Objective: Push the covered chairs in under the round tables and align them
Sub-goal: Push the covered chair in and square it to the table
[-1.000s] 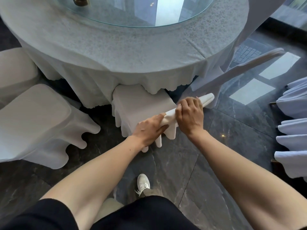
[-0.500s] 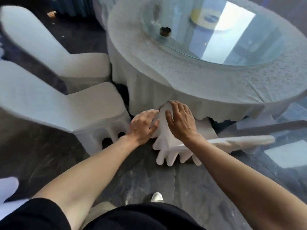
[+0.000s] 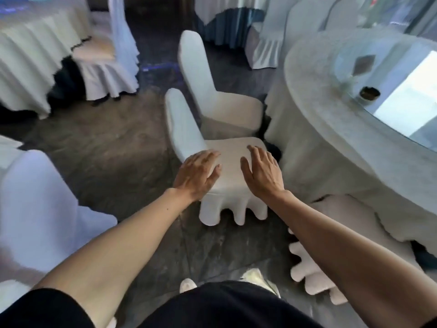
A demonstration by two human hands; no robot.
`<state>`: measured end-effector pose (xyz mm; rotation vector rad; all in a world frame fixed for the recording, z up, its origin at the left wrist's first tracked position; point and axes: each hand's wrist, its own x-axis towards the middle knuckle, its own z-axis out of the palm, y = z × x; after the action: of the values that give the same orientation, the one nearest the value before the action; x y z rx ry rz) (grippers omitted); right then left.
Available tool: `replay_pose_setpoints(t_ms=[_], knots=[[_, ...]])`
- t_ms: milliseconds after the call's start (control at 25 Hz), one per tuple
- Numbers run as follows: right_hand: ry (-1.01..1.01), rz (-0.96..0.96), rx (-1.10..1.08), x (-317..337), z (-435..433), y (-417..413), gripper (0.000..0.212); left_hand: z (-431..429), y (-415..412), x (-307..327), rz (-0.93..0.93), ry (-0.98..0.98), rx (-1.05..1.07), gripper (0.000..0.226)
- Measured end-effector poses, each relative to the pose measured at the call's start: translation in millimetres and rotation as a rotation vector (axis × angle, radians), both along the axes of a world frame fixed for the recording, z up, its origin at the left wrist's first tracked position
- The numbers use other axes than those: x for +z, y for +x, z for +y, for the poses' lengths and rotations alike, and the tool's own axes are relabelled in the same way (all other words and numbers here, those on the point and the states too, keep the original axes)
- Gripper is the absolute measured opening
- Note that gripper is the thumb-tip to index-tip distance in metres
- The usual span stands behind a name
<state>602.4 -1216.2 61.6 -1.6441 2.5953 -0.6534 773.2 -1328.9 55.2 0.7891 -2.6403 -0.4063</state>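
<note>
Right of the hands curves the round worktop [image 3: 335,147], draped in pale cloth under a glass turntable [image 3: 402,91]. Directly beneath both palms stands a covered chair [image 3: 233,162], seat toward the worktop, backrest away to the left, not yet tucked under. Left hand [image 3: 197,175] and right hand [image 3: 261,172] hover open over the seat, gripping nothing; the right is nearer the worktop. No readable writing shows.

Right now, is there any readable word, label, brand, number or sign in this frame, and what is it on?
None can be read.
The covered chairs, the tablecloth and the glass turntable show no lettering.
The glowing strip on the floor is too blurred to tell.
</note>
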Motion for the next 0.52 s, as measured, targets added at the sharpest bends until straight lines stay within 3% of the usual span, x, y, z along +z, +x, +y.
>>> replay_pose_setpoints(t_ms=[280, 520], knots=[[0.011, -0.032, 0.108, 1.2, -138.4, 79.1, 0.049, -103.6, 94.3, 8.0, 0.060, -0.032, 0.157, 0.050], [-0.033, -0.049, 0.135, -10.3, -225.9, 94.6, 0.045, -185.1, 105.0, -8.0, -0.001, -0.019, 0.144, 0.055]])
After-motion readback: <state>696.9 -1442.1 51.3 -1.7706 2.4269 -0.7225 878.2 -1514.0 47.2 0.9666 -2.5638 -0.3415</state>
